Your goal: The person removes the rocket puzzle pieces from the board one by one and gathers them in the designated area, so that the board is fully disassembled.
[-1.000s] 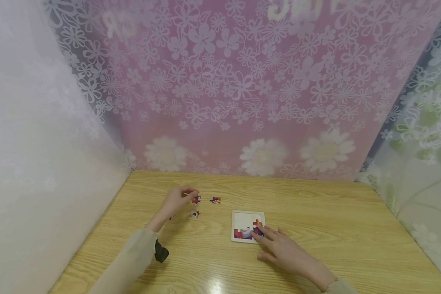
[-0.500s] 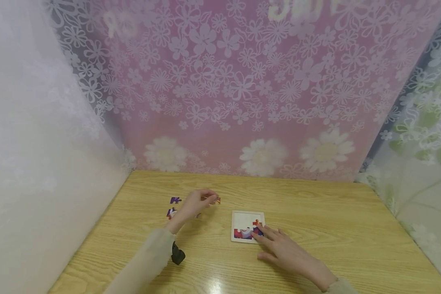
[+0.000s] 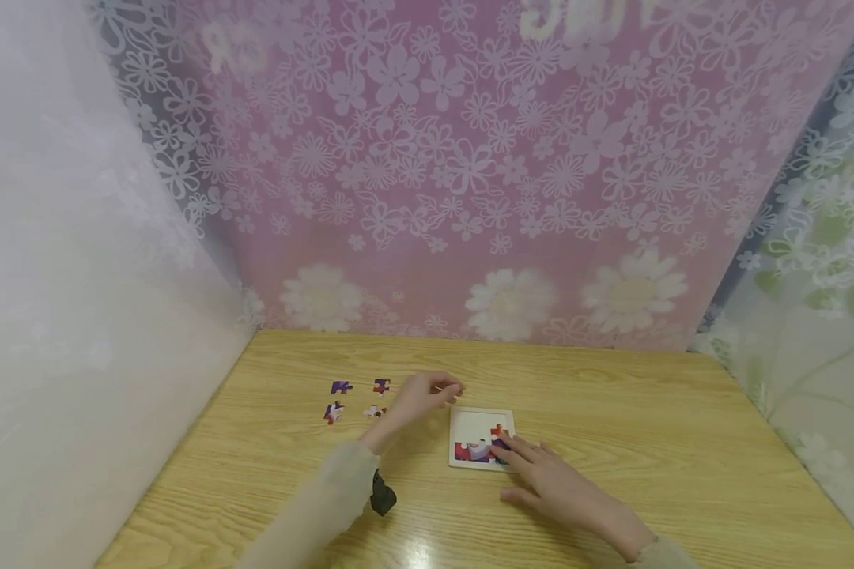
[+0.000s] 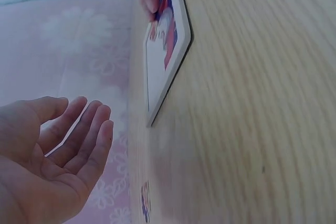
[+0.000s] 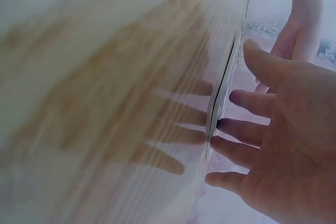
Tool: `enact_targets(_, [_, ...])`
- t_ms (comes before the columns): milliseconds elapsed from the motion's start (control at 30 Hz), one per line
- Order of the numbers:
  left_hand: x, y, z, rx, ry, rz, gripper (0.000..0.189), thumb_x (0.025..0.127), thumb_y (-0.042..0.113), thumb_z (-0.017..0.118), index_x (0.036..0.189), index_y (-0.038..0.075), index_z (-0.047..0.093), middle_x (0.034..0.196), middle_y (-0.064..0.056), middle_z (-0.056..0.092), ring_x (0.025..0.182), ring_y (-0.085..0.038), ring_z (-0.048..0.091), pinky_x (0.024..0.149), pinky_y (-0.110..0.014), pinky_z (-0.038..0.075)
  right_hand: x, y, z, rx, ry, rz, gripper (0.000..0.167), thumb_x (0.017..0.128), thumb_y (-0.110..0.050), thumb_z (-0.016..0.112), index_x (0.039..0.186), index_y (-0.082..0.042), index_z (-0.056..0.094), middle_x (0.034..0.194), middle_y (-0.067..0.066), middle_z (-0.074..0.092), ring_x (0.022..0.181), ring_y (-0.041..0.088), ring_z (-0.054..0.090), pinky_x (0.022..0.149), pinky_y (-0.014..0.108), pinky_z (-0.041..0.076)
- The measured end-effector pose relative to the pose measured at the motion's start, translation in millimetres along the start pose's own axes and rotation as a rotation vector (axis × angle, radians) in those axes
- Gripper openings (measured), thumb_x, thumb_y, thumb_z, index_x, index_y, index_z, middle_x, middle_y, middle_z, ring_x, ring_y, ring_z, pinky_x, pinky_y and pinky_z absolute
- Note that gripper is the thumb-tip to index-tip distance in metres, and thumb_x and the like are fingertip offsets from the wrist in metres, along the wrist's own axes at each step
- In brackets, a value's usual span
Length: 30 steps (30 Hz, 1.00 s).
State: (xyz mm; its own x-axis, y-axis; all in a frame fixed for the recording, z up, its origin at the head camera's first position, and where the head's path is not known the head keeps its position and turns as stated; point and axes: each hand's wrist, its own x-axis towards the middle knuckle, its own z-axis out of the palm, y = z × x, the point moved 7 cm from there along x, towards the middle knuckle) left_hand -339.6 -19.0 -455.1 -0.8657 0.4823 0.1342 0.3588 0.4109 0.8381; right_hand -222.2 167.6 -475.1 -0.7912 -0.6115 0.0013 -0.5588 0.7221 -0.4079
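My left hand (image 3: pixel 420 399) hovers above the table just behind the back left corner of a small white puzzle tray (image 3: pixel 451 437). In the left wrist view this hand (image 4: pixel 63 150) has loosely bent fingers, the thumb apart from them and nothing between. My right hand (image 3: pixel 558 486) rests its outstretched fingertips on the tray's right side, partly covering joined jigsaw pieces (image 3: pixel 478 450) along the bottom and right. The tray's upper left shows bare white. One loose jigsaw piece (image 4: pixel 145 202) lies on the table near the left hand; in the head view the hand hides that spot.
Left of the left hand lie more loose jigsaw pieces: a purple one (image 3: pixel 341 387), a red and blue one (image 3: pixel 382 386), a purple and white one (image 3: pixel 333 412) and a partly hidden white one (image 3: pixel 374 412). Flowered curtains (image 3: pixel 413 197) stand behind the wooden table (image 3: pixel 612 411).
The left hand has swept rightward from above the loose pieces toward the tray, uncovering pieces on the left and covering the orange and purple one. The right hand stays almost still on the tray.
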Motion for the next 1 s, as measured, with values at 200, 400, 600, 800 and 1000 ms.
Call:
enact_targets(200, [8.4, 1.8, 23.3, 0.044, -0.051, -0.017, 0.025, 0.104, 0.026, 0.059, 0.117, 0.01, 0.074, 0.108, -0.005, 0.075, 0.094, -0.018, 0.071, 0.076, -0.025, 0.056, -1.0, 1.4, -1.7, 0.0, -0.001, -0.007, 0.065, 0.102, -0.05, 0.053, 0.153, -0.01, 0.045, 0.158, 0.023, 0.038, 0.142, 0.044, 0.041, 0.11, 0.07, 0.029])
enact_targets(400, [14.4, 4.5, 39.3, 0.085, -0.072, -0.012, 0.02, 0.103, 0.025, 0.062, 0.113, 0.014, 0.076, 0.103, 0.002, 0.074, 0.087, -0.006, 0.066, 0.073, -0.021, 0.054, -5.6, 3.6, -5.8, -0.03, 0.028, -0.02, 0.061, 0.103, -0.045, 0.056, 0.151, -0.008, 0.048, 0.156, 0.025, 0.039, 0.139, 0.047, 0.043, 0.11, 0.069, 0.031])
enact_targets(600, [18.6, 6.6, 52.1, 0.137, -0.111, -0.017, 0.019, 0.103, 0.026, 0.063, 0.112, 0.017, 0.076, 0.108, 0.004, 0.074, 0.089, -0.003, 0.065, 0.077, -0.021, 0.053, -13.1, 6.6, -10.2, -0.08, 0.025, 0.002, 0.059, 0.103, -0.043, 0.056, 0.148, -0.004, 0.051, 0.155, 0.025, 0.041, 0.14, 0.049, 0.04, 0.108, 0.072, 0.032])
enact_targets(800, [19.4, 5.1, 60.1, 0.154, -0.139, -0.021, 0.021, 0.103, 0.028, 0.062, 0.114, 0.017, 0.076, 0.107, 0.006, 0.074, 0.089, -0.002, 0.065, 0.077, -0.021, 0.053, -17.1, 10.7, -8.6, -0.089, 0.016, -0.005, 0.06, 0.104, -0.044, 0.054, 0.148, -0.003, 0.051, 0.156, 0.023, 0.04, 0.141, 0.05, 0.037, 0.106, 0.074, 0.031])
enact_targets(1000, [20.2, 5.3, 69.6, 0.175, -0.177, 0.002, 0.024, 0.105, 0.029, 0.059, 0.115, 0.015, 0.076, 0.101, 0.006, 0.075, 0.083, 0.0, 0.064, 0.074, -0.02, 0.052, -19.1, 12.0, -6.1, -0.099, 0.008, -0.023, 0.062, 0.104, -0.045, 0.053, 0.147, -0.001, 0.051, 0.155, 0.023, 0.043, 0.141, 0.05, 0.037, 0.104, 0.076, 0.031])
